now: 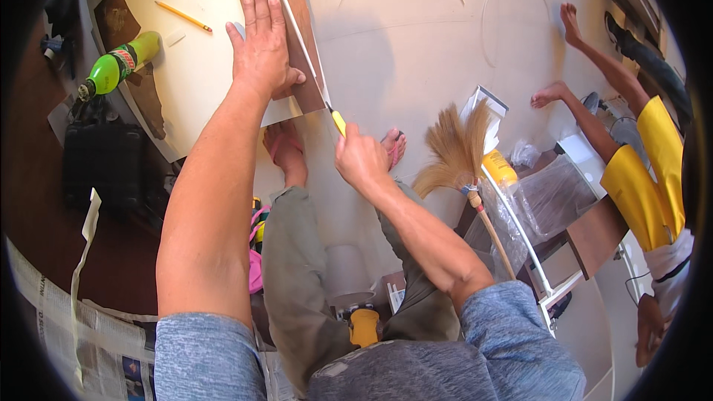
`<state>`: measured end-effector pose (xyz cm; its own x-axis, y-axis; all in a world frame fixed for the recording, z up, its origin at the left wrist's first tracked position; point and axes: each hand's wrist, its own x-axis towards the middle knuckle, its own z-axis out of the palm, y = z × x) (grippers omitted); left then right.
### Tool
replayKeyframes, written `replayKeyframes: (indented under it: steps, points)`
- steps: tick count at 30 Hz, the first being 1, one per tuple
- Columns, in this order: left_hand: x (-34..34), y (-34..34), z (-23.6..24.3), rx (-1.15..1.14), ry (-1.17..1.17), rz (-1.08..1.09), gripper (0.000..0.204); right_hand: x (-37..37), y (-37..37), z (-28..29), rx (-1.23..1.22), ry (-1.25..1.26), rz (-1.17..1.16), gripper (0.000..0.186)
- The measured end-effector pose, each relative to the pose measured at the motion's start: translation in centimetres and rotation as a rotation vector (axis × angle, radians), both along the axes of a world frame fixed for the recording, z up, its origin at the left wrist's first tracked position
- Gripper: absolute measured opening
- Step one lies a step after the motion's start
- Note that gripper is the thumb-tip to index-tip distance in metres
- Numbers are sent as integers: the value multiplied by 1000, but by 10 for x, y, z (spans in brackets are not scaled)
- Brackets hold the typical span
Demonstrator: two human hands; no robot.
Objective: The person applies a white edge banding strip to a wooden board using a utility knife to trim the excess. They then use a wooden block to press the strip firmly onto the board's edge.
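My left hand (264, 52) lies flat, fingers stretched, on a brown strip (303, 95) laid along the edge of a pale board (186, 82), beside a thin white strip (315, 67). My right hand (360, 156) grips a yellow utility knife (339, 120); its blade is at the lower right corner of the brown strip. A yellow pencil (183, 15) and a small white piece (176, 37) rest on the board to the left. A green plastic bottle (108, 71) lies at the board's left side.
A straw broom (453, 148), plastic sheeting (549, 189) and panels (594, 234) lie at right. Another person (665, 178) in yellow shorts sits at the far right, bare legs extended. At left are a black case (108, 163) and newspaper sheets (52, 312). My sandalled feet stand below the board.
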<state>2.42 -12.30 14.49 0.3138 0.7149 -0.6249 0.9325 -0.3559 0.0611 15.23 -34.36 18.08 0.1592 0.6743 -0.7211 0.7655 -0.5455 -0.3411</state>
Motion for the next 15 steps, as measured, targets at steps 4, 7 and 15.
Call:
replayKeyframes:
  steps: [4, 7, 15]
  points:
    - [-2, -4, 1, -7, 15, -2, 159, 8, -9, 21, 45, -39, -58, 27]
    - [3, 0, 3, -20, 26, -4, 161, 7, 32, 15, 128, 7, -145, 26]
    - [-9, -9, -27, 152, -117, 10, 130, -15, 175, -56, 386, 19, -75, 28]
